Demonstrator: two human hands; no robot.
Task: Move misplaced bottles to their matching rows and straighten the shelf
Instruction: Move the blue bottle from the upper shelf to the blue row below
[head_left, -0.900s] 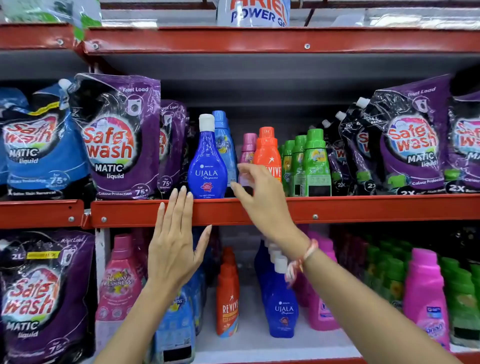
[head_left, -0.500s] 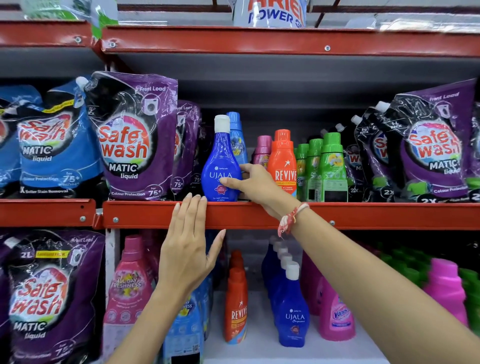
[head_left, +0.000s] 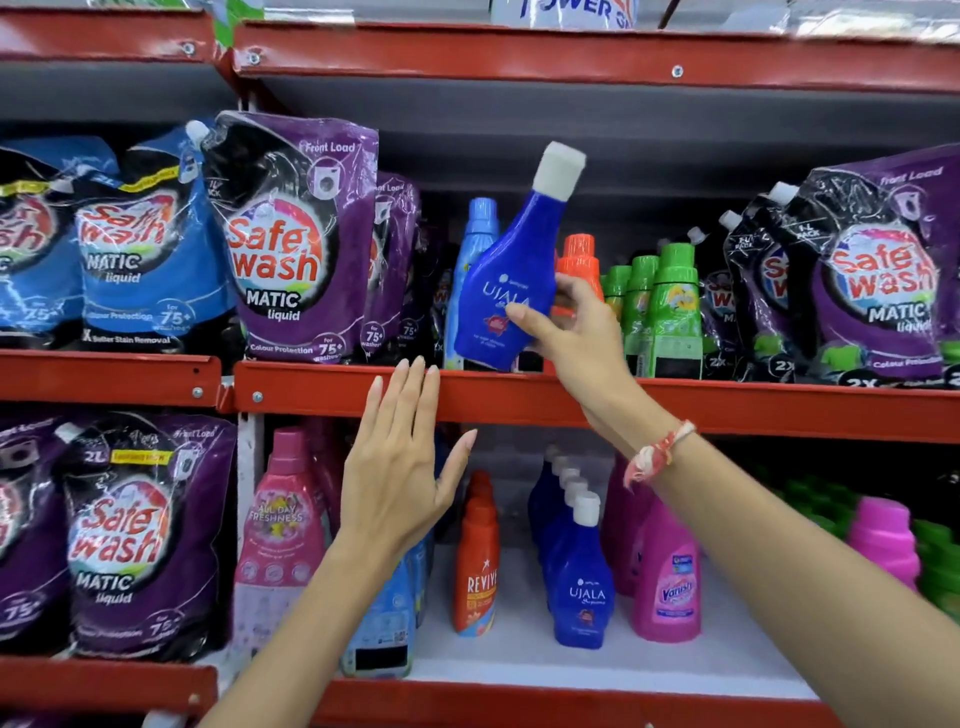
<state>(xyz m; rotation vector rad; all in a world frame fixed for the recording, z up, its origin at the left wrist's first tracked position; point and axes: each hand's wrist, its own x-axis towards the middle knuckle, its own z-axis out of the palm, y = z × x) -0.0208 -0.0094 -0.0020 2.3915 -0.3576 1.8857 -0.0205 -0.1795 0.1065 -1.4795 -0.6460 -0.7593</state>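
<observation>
Blue bottle (head_left: 506, 275) with a white cap, pinched low on its body between thumb and fingers of the right hand (head_left: 576, 332), tilts right above the red shelf edge (head_left: 519, 397). Left hand (head_left: 397, 467) rests flat, fingers together, against that edge.

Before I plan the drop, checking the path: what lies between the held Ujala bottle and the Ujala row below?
Head view: only the red shelf edge separates the tilted Ujala bottle, in the right hand, from the Ujala row.
</observation>
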